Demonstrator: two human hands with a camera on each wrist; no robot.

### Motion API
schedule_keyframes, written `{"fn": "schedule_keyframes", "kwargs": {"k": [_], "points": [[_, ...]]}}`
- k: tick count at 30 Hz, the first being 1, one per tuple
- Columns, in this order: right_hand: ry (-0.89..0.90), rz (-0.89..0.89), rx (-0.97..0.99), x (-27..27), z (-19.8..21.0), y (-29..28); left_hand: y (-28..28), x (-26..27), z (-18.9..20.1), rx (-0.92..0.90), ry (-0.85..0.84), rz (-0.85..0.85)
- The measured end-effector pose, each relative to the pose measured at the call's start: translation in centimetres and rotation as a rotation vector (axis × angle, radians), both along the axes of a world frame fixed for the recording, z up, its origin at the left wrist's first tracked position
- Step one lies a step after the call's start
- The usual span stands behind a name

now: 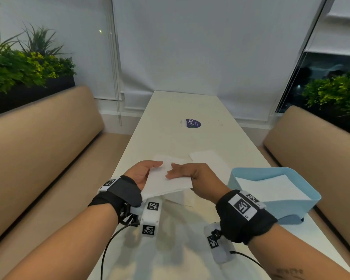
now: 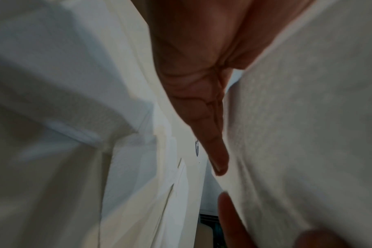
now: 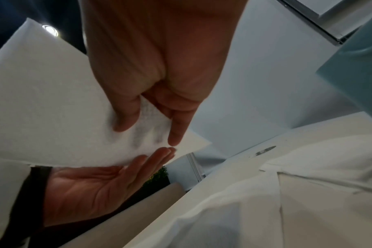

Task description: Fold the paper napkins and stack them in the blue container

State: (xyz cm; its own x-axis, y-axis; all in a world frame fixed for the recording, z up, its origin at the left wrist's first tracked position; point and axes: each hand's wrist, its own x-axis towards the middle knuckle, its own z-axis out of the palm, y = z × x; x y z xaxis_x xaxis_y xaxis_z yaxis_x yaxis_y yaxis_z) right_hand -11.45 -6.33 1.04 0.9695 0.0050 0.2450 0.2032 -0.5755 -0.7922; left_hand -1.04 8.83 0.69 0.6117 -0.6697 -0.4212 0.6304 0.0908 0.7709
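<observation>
Head view. Both hands work above the near part of the table [image 1: 190, 110]. The napkin [image 1: 166, 185] is held in the air between them, clear of the table. The left hand [image 1: 143, 174] is flat, palm turned inward, fingers straight, and the napkin's left edge rests against it. The right hand [image 1: 192, 174] lies over the napkin's right part, with its fingers on the top face. The grip itself is not readable here. The container [image 1: 291, 211] stands just right of the right wrist. A stack [image 1: 271, 188] of folded white napkins already lies inside it. Two loose napkins [image 1: 208, 158] lie flat beyond the hands, and another sheet appears to lie under the held one.

Left wrist view. The picture is blurred. The left hand [image 2: 202, 67] shows one straight finger [image 2: 214, 147] alongside the napkin [image 2: 308, 134], and no curl round the paper is visible.

Right wrist view. The right hand [image 3: 159, 58] pinches the napkin [image 3: 53, 117]. The thumb [image 3: 125, 117] is on the near face, and shadows of fingers show through from the far face. The left hand [image 3: 91, 189] is spread flat below the napkin's lower edge, fingers together and straight. The container [image 3: 355, 67] shows at the upper right, and loose napkins [image 3: 308, 167] lie on the table.

Progress. Judged from the layout, the task is partly done. Several napkins are folded and stacked. The one in hand is mid-fold or being squared before it goes into the container. The loose napkins are not yet folded.
</observation>
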Motion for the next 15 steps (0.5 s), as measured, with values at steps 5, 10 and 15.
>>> {"fn": "schedule_keyframes", "kwargs": {"k": [5,10,15], "points": [[0.111,0.021,0.200,-0.4,0.3,-0.1,0.0,0.1,-0.6,0.028,-0.025,0.002],[0.130,-0.092,0.340,-0.1,0.3,-0.4,-0.2,0.0,-1.3,0.042,-0.108,0.106],[0.113,-0.265,0.367,1.1,0.3,-0.7,-0.4,-0.6,-0.6,0.012,-0.184,0.078]]}}
